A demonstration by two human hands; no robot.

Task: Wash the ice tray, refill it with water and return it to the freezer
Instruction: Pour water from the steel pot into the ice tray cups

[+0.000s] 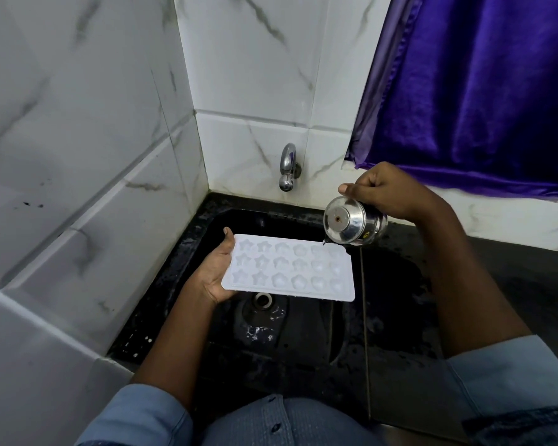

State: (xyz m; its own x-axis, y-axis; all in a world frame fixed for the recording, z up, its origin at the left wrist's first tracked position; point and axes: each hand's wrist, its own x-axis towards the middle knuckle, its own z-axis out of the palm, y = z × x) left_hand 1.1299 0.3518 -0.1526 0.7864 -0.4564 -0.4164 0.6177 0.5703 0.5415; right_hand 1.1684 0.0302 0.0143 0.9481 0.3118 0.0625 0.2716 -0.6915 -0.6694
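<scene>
Both hands were busy: left hand (214, 275) gripped the white ice tray (290, 267) over the black sink (187, 239); right hand (382, 191) gripped a tipped steel pot (351, 225).

This looks like a home kitchen's washing corner. A black stone sink (306, 329) with a round metal drain (262, 300) sits in a dark counter (529, 284). A short chrome tap (287, 169) juts from white grey-veined wall tiles (245, 59), beside a shiny purple curtain (480, 91).

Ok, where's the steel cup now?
Head view, right of centre: the shiny steel cup, tipped in the right hand, over the right end of the white plastic ice tray.
</scene>
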